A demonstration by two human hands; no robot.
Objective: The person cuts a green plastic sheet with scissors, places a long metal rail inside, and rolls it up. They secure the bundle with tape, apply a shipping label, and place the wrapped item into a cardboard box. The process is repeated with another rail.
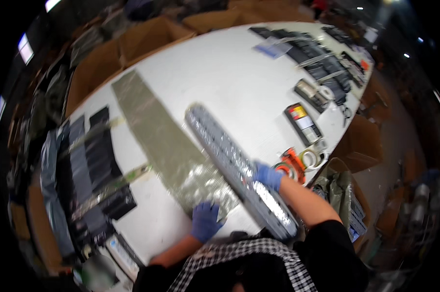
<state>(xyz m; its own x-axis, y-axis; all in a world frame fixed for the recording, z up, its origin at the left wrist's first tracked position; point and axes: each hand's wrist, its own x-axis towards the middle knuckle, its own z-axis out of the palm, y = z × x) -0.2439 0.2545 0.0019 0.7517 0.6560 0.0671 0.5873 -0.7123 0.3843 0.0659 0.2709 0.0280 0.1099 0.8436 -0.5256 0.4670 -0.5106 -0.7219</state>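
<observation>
A long, narrow olive woven sheet or sack (161, 141) lies flat across the white table, with a shiny crumpled near end. My left hand (206, 222), in a blue glove, has its fingers curled on that near end. Just right of it, a long grey package (220, 146) in shiny clear wrap lies slantwise, its left side by the sack's edge. My right hand (268, 176), also blue-gloved, grips the package over its right side, nearer my body than its middle. Some of its fingers are hidden, and the picture is slightly blurred.
Stacks of black and grey folded bags (91, 165) lie at the left. On the right are an orange tape dispenser (294, 159), tape rolls (309, 158), a black box with a coloured label (302, 124) and dark bundles (322, 63). Cardboard boxes (154, 39) line the table's far edge.
</observation>
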